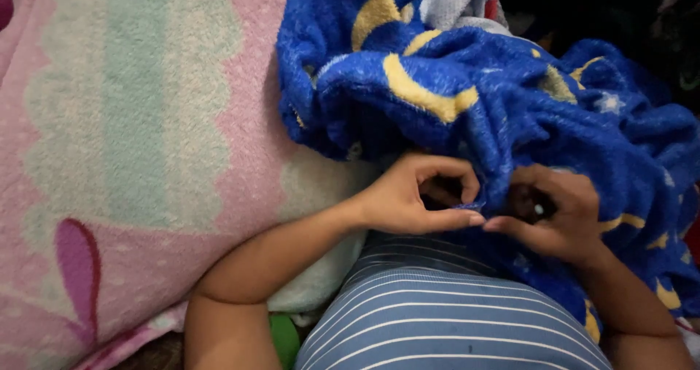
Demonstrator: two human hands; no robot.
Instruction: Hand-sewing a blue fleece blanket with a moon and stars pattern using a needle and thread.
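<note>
Head view. The left hand [408, 195] is curled nearly closed, thumb and fingertips pinching a fold at the lower edge of the fluffy blue fleece garment with yellow crescent moons and pale stars [467, 100]. The right hand [554, 213] is likewise curled, pinching the same edge just beside the left, thumbs almost touching. The garment lies bunched over the person's lap and blue-and-white striped shirt [445, 326]. Left of it spreads a plush pink blanket with pale green scalloped panel [131, 122]. No packages or labels are discernible.
</note>
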